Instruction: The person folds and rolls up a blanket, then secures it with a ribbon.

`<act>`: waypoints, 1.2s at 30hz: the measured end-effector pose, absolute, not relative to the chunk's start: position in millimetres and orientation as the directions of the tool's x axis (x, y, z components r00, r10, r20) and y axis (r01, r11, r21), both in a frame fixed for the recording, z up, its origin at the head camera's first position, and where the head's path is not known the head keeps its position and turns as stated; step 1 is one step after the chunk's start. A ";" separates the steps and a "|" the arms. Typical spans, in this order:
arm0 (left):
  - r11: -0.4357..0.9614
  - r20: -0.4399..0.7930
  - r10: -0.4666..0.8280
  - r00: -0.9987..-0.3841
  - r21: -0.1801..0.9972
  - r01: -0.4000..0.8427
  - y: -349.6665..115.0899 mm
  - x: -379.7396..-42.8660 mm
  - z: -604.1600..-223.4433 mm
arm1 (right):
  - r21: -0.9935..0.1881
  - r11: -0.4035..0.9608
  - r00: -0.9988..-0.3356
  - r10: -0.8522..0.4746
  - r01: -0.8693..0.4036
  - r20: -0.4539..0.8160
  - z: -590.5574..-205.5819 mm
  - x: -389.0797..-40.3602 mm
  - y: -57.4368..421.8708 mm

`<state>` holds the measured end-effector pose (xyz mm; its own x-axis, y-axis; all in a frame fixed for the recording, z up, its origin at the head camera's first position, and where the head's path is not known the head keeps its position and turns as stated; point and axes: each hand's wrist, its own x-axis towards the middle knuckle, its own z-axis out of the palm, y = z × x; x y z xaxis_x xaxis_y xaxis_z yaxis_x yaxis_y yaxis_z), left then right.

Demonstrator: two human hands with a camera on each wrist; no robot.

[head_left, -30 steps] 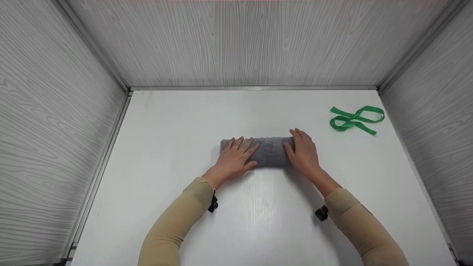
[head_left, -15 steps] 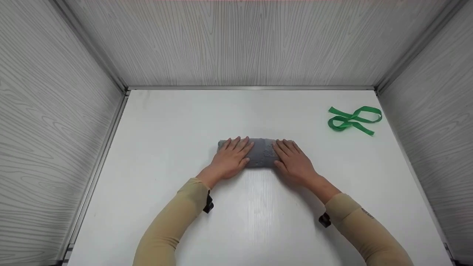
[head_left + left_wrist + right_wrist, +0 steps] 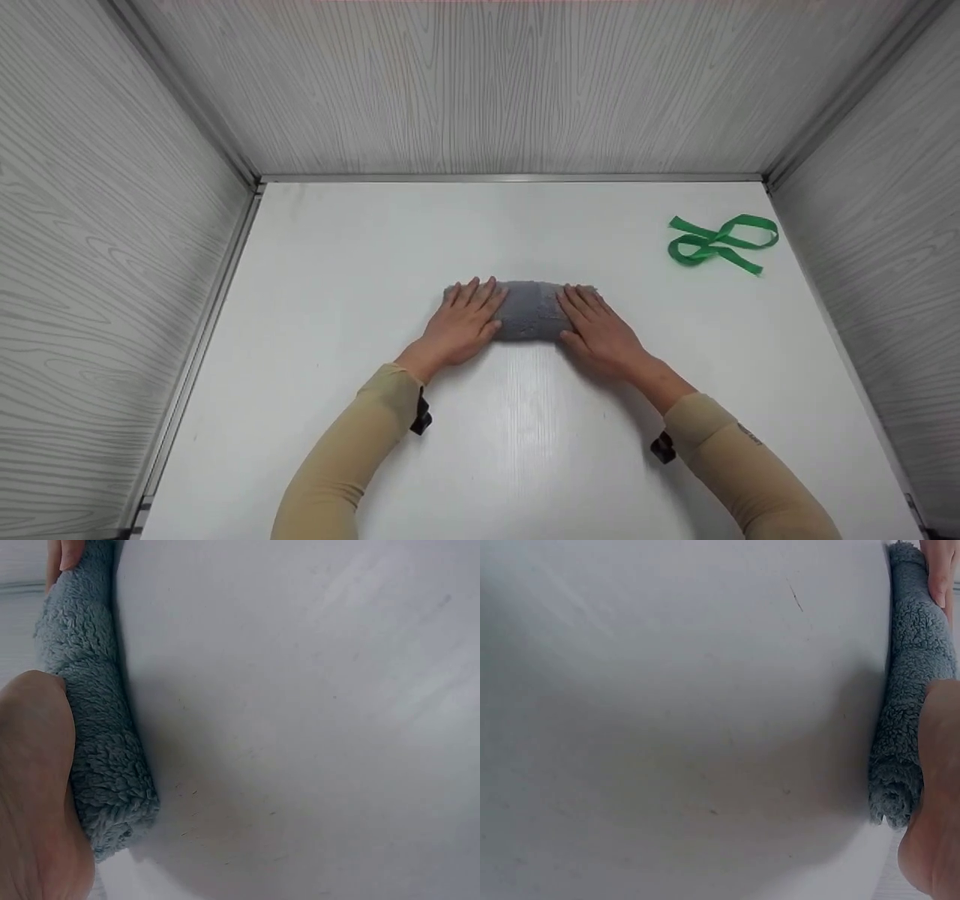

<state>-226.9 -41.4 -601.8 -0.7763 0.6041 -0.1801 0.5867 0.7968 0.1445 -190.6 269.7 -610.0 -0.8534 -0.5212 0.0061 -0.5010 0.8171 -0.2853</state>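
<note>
Left hand (image 3: 460, 324) flat on cloth (image 3: 528, 311); right hand (image 3: 601, 331) likewise.

Left sleeve (image 3: 330, 465): tan, close-fitting, ends past the wrist behind the left fingers (image 3: 468, 292), creased farther back. Right sleeve (image 3: 757, 472): same tan, cuff band (image 3: 697, 417) behind the right fingers (image 3: 576, 301), small dark marking (image 3: 749, 433) farther back from them, unreadable. Left cam (image 3: 421, 418), right cam (image 3: 663, 448): small, black, thumb side, behind the fingers.
</note>
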 end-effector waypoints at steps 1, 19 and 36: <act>0.796 -0.180 0.605 -0.776 0.146 0.587 -41.5 -226.8 -601.9 | -0.284 0.818 -0.853 -0.521 -0.500 0.002 -609.7 -190.7 269.6; 0.787 -0.179 0.616 -0.767 0.185 0.588 -39.2 -225.5 -599.0 | -0.258 0.835 -0.856 -0.515 -0.487 -0.053 -606.2 -189.0 269.4; 0.778 -0.177 0.626 -0.759 0.217 0.590 -44.2 -227.9 -592.5 | -0.246 0.825 -0.846 -0.532 -0.509 -0.030 -603.5 -191.4 269.8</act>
<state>-227.9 -44.2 -592.5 -0.7595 0.6260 -0.1770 0.5903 0.7775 0.2168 -191.4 269.8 -603.5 -0.8463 -0.5319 -0.0304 -0.5095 0.8247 -0.2455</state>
